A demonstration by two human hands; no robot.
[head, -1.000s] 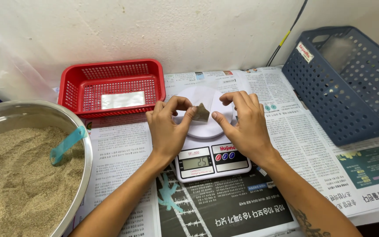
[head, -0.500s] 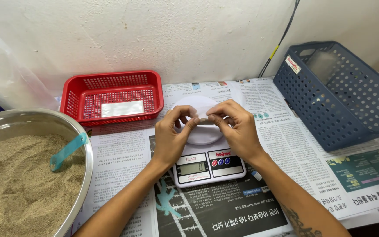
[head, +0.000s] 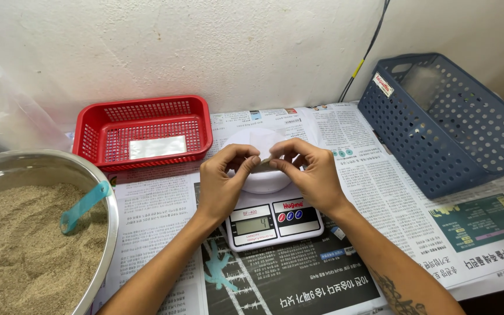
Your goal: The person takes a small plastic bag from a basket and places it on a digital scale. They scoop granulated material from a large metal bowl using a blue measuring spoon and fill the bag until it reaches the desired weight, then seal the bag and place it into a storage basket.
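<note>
My left hand and my right hand meet over the round white pan of a small digital kitchen scale. Between their fingertips they pinch a small clear sachet with brownish grain in it, held just above the pan. Both hands grip its top edge, thumbs and forefingers closed. The scale's display and coloured buttons show below my wrists.
A red plastic basket with a flat clear packet inside stands behind left. A steel bowl of tan grain with a teal scoop sits at left. A blue perforated basket stands at right. Newspaper covers the table.
The sachet has been lifted off the scale pan and both hands have closed together on its top edge. The view has shifted slightly.
</note>
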